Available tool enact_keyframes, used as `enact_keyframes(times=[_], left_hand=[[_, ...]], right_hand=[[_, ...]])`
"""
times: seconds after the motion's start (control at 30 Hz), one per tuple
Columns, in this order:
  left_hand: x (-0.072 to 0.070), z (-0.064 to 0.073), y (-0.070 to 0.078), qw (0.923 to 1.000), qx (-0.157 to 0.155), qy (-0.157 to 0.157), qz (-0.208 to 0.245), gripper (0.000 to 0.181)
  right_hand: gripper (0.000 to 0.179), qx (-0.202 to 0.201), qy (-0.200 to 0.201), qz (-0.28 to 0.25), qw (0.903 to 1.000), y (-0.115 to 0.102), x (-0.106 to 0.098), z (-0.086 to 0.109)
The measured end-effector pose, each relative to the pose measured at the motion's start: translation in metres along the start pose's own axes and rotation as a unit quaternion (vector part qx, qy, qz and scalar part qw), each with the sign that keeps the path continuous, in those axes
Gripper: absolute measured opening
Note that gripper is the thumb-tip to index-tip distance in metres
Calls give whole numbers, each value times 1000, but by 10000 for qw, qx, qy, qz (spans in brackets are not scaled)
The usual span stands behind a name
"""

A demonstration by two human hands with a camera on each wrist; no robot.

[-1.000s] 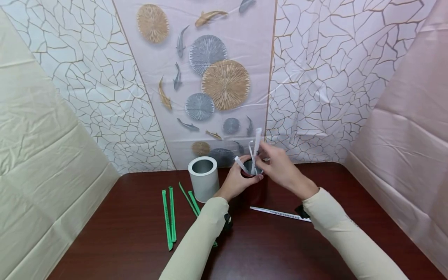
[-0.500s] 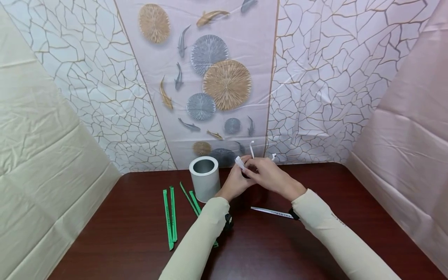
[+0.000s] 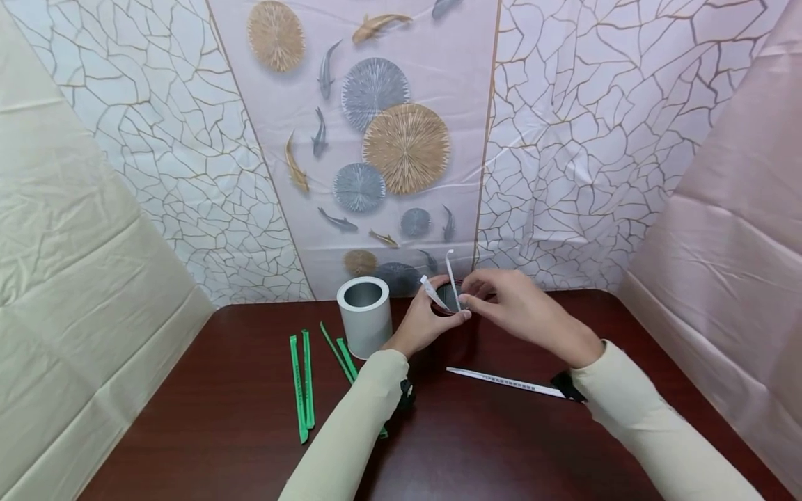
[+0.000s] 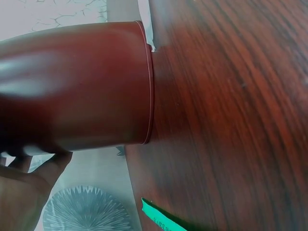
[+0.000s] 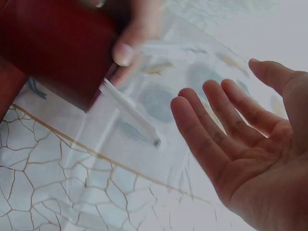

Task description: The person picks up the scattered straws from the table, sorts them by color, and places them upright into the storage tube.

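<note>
Head view: far on the table (image 3: 188, 431), a red canister (image 4: 91, 91) stands with the left hand (image 3: 422, 321) curled round it, best kept firm against tipping; the right hand (image 3: 523, 309), fingers parted and empty, should avoid brushing the white straws (image 5: 131, 111) leaning inside.
</note>
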State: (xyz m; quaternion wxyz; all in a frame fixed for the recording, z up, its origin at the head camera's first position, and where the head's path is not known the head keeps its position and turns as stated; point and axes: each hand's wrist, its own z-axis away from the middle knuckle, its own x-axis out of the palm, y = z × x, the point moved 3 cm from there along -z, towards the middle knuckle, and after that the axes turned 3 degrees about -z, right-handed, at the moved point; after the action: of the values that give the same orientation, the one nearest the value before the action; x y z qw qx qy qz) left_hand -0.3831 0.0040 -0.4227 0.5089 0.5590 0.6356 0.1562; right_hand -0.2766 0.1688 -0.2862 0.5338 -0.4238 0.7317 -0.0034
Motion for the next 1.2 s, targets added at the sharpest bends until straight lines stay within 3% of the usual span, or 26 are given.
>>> enact_keyframes(times=[0.13, 0.23, 0.37, 0.47, 0.57, 0.7, 0.8, 0.93, 1.2], left_hand=[[0, 0, -1, 9999, -93, 36, -5, 81], [0, 0, -1, 9999, -124, 88, -56, 82], [0, -1, 1, 9999, -72, 129, -66, 82], [-1, 0, 2, 9999, -58, 144, -75, 81], [-1, 0, 2, 9999, -82, 143, -53, 81], [0, 1, 2, 9999, -95, 127, -14, 80], [1, 2, 2, 9999, -92, 114, -31, 80], [2, 2, 2, 9999, -95, 117, -12, 82], [2, 2, 1, 9998, -152, 122, 53, 81]], right_hand=[[6, 279, -268, -111, 9992, 7, -18, 15], [11, 509, -802, -242, 9952, 21, -19, 28], [14, 588, -1635, -475, 9837, 49, 0, 49], [18, 789, -2042, -896, 9716, 73, 21, 63], [19, 1003, -2068, -1191, 9659, 94, 41, 74], [12, 1129, -1867, -1173, 9688, 115, 59, 84], [11, 1271, -1887, -1243, 9658, 125, 69, 88], [18, 1316, -2040, -1250, 9620, 130, 78, 90], [15, 1069, -2059, -863, 9689, 127, 83, 92]])
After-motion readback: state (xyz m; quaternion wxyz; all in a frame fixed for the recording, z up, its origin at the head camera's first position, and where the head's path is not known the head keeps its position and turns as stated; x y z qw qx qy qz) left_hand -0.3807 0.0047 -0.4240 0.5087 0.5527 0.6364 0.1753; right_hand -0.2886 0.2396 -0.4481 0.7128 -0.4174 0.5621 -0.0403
